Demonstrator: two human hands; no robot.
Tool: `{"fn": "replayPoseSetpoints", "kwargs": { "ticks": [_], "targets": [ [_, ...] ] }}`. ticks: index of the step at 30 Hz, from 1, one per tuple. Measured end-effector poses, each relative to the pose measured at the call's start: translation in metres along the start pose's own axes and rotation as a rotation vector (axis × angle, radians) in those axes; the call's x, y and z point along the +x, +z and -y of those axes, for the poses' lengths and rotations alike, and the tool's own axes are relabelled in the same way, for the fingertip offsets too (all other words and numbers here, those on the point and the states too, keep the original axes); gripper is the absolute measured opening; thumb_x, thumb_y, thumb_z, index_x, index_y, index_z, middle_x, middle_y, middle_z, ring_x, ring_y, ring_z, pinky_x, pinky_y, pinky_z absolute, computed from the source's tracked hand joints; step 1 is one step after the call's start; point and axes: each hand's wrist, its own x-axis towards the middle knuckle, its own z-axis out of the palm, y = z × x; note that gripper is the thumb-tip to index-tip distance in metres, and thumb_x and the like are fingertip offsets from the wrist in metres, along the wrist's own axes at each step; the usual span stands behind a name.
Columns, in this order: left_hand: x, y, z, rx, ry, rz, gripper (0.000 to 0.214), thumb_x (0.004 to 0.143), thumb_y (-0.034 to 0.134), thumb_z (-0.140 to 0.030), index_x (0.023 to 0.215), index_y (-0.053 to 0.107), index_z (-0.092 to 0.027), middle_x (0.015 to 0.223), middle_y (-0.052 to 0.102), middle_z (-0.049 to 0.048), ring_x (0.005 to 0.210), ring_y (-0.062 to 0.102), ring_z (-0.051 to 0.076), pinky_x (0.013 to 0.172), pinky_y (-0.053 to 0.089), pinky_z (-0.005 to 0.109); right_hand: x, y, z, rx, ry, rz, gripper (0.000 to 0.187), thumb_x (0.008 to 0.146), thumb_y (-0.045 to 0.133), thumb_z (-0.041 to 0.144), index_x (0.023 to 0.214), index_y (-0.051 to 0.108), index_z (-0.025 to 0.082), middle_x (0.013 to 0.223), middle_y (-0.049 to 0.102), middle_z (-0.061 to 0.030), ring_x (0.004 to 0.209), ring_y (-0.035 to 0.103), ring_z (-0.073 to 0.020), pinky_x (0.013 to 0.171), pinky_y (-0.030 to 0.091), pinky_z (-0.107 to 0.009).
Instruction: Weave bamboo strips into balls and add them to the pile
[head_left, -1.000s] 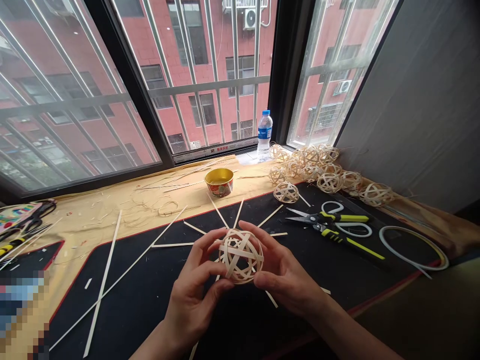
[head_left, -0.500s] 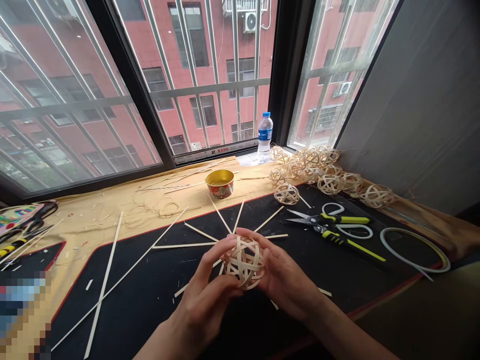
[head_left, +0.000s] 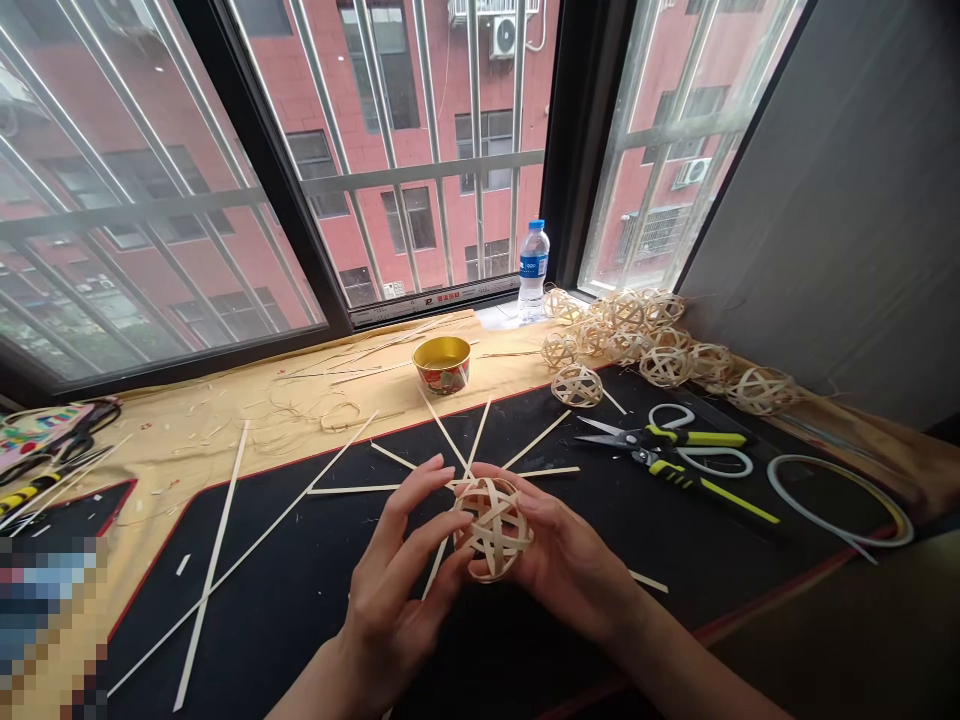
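I record a window frame (head_left: 574, 140) across the far side, with the cloth-covered surface (head_left: 172, 450) below it. A black mat (head_left: 315, 590) covers much of the near part. At the far right corner I note a pile of woven balls (head_left: 622, 325), and nearer, on the mat, a yellow-handled tool (head_left: 666, 437).

The right hand (head_left: 574, 565) is curled around the right and far side of a single woven ball (head_left: 491, 530). The left hand (head_left: 401, 580) pinches the ball's left edge between thumb and a fingertip, its index finger lifted clear; the thumb's exact contact is partly screened, so I put that no higher than probable. The ball is held above the mat, roughly central in my view.

Beyond the hands, flat strips (head_left: 537, 440) lie crossed in a star.

On method, I find the right hand suited to carry the ball while the left works. Pressure should stay light, since thin strips would likely flatten or kink. I advise nudging each crossing by the fingertip, small shifts only, then turning the ball to compare the gaps; any slack strip wants attention before its neighbours.
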Motion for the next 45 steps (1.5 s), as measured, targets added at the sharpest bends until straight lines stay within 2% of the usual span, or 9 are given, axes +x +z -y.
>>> {"fn": "replayPoseSetpoints", "kwargs": {
  "ticks": [4,13,28,31,33,35,38,41,45],
  "targets": [
    [0.0017,0.0008,-0.0024,0.012,-0.02,0.016,0.036,0.08,0.058,0.0,0.111,0.06,-0.018,0.128,0.053,0.0102,0.127,0.047,0.027,0.104,0.046,0.043,0.0001,0.0005,-0.0008,-0.023,0.036,0.0,0.033,0.084,0.061,0.025,0.116,0.06,0.017,0.112,0.066,-0.0095,0.088,0.065,-0.0171,0.075,0.055,-0.034],
    [0.0022,-0.0001,-0.003,-0.105,-0.152,0.066,0.027,0.083,0.057,-0.006,0.104,0.063,-0.021,0.12,0.06,0.0092,0.125,0.05,0.028,0.101,0.046,0.047,0.0,0.0011,-0.0016,-0.063,0.066,-0.026,0.033,0.083,0.062,0.026,0.114,0.06,0.016,0.112,0.065,-0.0108,0.092,0.065,-0.0205,0.077,0.054,-0.037],
    [0.0052,0.0002,-0.0037,-0.074,-0.091,0.045,0.024,0.082,0.057,-0.004,0.099,0.065,-0.02,0.112,0.064,0.0088,0.12,0.055,0.027,0.096,0.051,0.044,-0.0019,0.0007,-0.0057,-0.08,0.024,-0.032,0.03,0.084,0.061,0.026,0.113,0.061,0.017,0.111,0.065,-0.0087,0.085,0.064,-0.0161,0.076,0.055,-0.034],
    [0.0027,-0.001,-0.0029,-0.076,-0.074,0.056,0.029,0.082,0.057,-0.003,0.103,0.064,-0.021,0.119,0.061,0.0091,0.123,0.052,0.027,0.099,0.049,0.043,-0.0022,0.0009,-0.005,-0.069,-0.003,-0.043,0.033,0.082,0.062,0.025,0.114,0.061,0.018,0.112,0.065,-0.0088,0.087,0.065,-0.0177,0.077,0.054,-0.035],
    [0.0007,-0.0022,-0.0021,-0.087,-0.111,0.044,0.036,0.082,0.061,-0.007,0.115,0.06,-0.022,0.13,0.055,0.0109,0.126,0.049,0.027,0.103,0.046,0.044,-0.003,0.0008,-0.0035,-0.031,-0.032,-0.051,0.039,0.081,0.063,0.025,0.12,0.058,0.02,0.113,0.065,-0.0085,0.091,0.065,-0.0197,0.08,0.052,-0.038],
    [0.0,-0.0029,-0.0016,-0.123,-0.193,0.015,0.045,0.082,0.065,-0.017,0.125,0.053,-0.022,0.136,0.049,0.013,0.128,0.046,0.028,0.104,0.044,0.045,-0.0041,0.0004,-0.0017,0.013,-0.063,-0.041,0.045,0.08,0.063,0.027,0.124,0.055,0.022,0.116,0.064,-0.0088,0.098,0.064,-0.0227,0.086,0.05,-0.043],
    [0.0014,-0.0016,-0.0008,-0.233,-0.274,0.032,0.044,0.081,0.068,-0.026,0.122,0.054,-0.023,0.129,0.055,0.0126,0.123,0.051,0.028,0.102,0.046,0.044,-0.0058,-0.0004,-0.0001,0.021,-0.091,0.019,0.044,0.078,0.063,0.026,0.121,0.058,0.022,0.126,0.06,-0.0098,0.108,0.06,-0.0252,0.093,0.046,-0.047],
    [0.0029,0.001,0.0007,-0.313,-0.229,0.049,0.039,0.08,0.069,-0.022,0.118,0.058,-0.023,0.121,0.061,0.0104,0.117,0.056,0.026,0.1,0.048,0.042,-0.0068,-0.0005,-0.0002,-0.007,-0.096,0.073,0.039,0.079,0.061,0.023,0.118,0.062,0.02,0.132,0.056,-0.0091,0.109,0.059,-0.0239,0.092,0.048,-0.044],
    [0.0011,0.0022,0.0036,-0.296,-0.185,0.019,0.04,0.079,0.07,-0.018,0.117,0.06,-0.023,0.118,0.064,0.0095,0.121,0.053,0.028,0.102,0.046,0.045,-0.0073,0.0001,-0.0002,0.011,-0.047,0.096,0.036,0.087,0.055,0.028,0.123,0.059,0.024,0.126,0.061,-0.0075,0.106,0.061,-0.0228,0.09,0.049,-0.044]
  ]
}}
